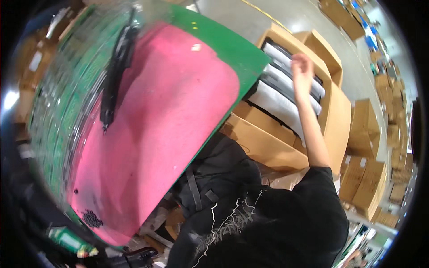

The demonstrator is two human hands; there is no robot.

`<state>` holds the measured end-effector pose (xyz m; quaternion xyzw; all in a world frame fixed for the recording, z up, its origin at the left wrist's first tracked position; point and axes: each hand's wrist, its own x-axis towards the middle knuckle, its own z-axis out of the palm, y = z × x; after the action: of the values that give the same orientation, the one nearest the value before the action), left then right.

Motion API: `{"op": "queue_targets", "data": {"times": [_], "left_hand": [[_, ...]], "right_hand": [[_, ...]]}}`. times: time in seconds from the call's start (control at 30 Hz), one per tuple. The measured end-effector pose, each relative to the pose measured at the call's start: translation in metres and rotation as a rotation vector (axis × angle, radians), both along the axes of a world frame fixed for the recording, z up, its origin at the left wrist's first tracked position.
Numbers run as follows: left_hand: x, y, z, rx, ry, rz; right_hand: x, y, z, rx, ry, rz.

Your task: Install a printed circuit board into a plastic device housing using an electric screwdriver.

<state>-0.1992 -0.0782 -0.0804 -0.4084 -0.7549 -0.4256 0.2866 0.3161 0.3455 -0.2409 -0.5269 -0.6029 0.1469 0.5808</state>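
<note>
My right hand reaches out over an open cardboard box on the right. Its fingers are loosely bent and apart, slightly blurred, and nothing shows in them. Under and beside it, several long black parts wrapped in white foam sheets lie in rows inside the box. I do not see my left hand. A long black part with a narrow tip rests on the pink mat, well to the left of my right hand.
The mat covers a green table, whose corner overhangs the box. Clear plastic wrapping spreads along the table's far left. Small black pieces sit in a pile at the mat's lower left. More cardboard boxes stand at right.
</note>
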Motion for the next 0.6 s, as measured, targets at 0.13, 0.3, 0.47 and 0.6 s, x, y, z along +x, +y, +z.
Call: {"op": "queue_targets", "data": {"times": [0.13, 0.3, 0.47, 0.6], "left_hand": [[-0.025, -0.003, -0.009, 0.026, 0.006, 0.000], [-0.070, -0.082, -0.038, 0.083, 0.033, 0.091], [-0.125, -0.192, -0.065, 0.162, 0.044, 0.190], [-0.162, -0.263, -0.093, 0.242, 0.038, 0.282]], "right_hand": [[0.066, -0.020, -0.160, -0.430, -0.434, -0.179], [0.040, -0.068, -0.207, -0.660, -0.699, -0.192], [0.041, -0.075, -0.236, -0.980, -0.521, 0.167], [0.037, -0.073, -0.249, -1.326, 0.493, -0.146]]}}
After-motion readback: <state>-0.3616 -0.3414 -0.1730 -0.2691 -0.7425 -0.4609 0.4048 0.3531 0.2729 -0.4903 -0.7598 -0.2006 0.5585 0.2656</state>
